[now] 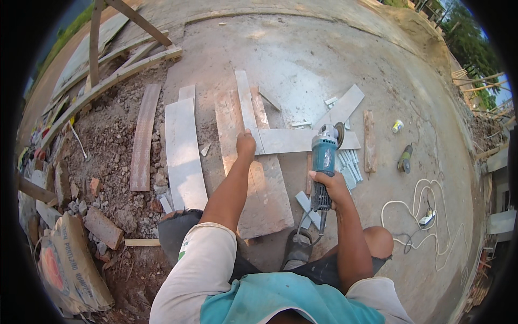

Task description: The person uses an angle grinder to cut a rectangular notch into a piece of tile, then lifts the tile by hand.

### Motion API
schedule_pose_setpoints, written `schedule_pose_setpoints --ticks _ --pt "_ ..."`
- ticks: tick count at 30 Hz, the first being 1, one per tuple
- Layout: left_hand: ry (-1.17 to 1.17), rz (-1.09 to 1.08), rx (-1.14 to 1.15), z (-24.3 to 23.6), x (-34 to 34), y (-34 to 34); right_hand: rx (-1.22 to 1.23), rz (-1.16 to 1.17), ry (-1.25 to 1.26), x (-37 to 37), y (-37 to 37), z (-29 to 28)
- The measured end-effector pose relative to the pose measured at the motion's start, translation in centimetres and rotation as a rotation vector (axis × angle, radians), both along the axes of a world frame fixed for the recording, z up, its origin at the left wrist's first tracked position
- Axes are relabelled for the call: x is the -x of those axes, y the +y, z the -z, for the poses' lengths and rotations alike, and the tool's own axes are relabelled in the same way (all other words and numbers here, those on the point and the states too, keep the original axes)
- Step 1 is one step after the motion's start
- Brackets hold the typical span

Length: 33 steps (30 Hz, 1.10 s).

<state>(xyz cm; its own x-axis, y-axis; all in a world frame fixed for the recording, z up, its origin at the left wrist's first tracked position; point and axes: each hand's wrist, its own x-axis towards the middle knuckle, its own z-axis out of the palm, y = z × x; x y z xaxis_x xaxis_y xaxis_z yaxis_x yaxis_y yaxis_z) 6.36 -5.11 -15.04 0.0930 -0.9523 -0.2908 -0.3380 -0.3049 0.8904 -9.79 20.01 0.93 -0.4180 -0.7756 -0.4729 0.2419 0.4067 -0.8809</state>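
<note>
"Turquoise-and-white shirt (280, 299) comes closest, then a bent knee (379, 242) on the right. What's lying around?"

"Rubble (127, 208) and a cement sack (70, 264) down the left, with a timber frame (93, 48) at the top of that side. Over on the right, a looped white extension lead (428, 218) lies near a second, smaller grinder (404, 162). Tile offcuts (350, 169) crowd in just right of the angle grinder (324, 154)."

"Anything tight for moving?"

"That tool's cord (322, 222) drops close by a shoe (298, 249). A dusty slab (270, 202) sits under the work, its near end just ahead of the shoe. Beyond the strips and off to the right, concrete floor (388, 92) spreads wide."

"And the hands?"

"Right hand (335, 191) is wrapped firmly round the rear of the angle grinder, whose disc (340, 135) end points away from the body, by the right part of a crosswise tile strip (288, 140). Can't tell whether they touch."

"The left?"

"Left hand (246, 144) has its fingers curled where a lengthwise tile strip (245, 100) meets the crosswise one. Pinching or only pressing, I can't tell."
</note>
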Motion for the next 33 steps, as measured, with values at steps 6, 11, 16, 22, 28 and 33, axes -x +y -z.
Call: schedule_pose_setpoints --ticks 6,11,16,22,28,33 --pt "-0.089 0.035 0.081 -5.5 1.9 2.1 -0.003 0.019 0.007 0.7 0.0 -1.1" --pt "-0.199 -0.024 0.041 -5.3 1.6 2.5 0.016 0.034 0.017 0.2 0.0 -2.4" --pt "-0.286 0.022 -0.033 -1.1 0.4 2.9 0.033 0.047 0.017 0.1 0.1 -3.0" --pt "-0.2 -0.008 0.058 -0.3 0.7 3.7 0.027 0.061 -0.069 0.4 -0.4 -3.2" --pt "-0.165 -0.037 0.193 -4.9 -3.3 1.4 0.053 0.057 -0.05 0.3 -0.8 -3.3" --pt "-0.058 -0.101 0.242 -10.5 -8.9 -0.3 0.071 0.018 -0.037 -0.3 -1.9 -3.4"
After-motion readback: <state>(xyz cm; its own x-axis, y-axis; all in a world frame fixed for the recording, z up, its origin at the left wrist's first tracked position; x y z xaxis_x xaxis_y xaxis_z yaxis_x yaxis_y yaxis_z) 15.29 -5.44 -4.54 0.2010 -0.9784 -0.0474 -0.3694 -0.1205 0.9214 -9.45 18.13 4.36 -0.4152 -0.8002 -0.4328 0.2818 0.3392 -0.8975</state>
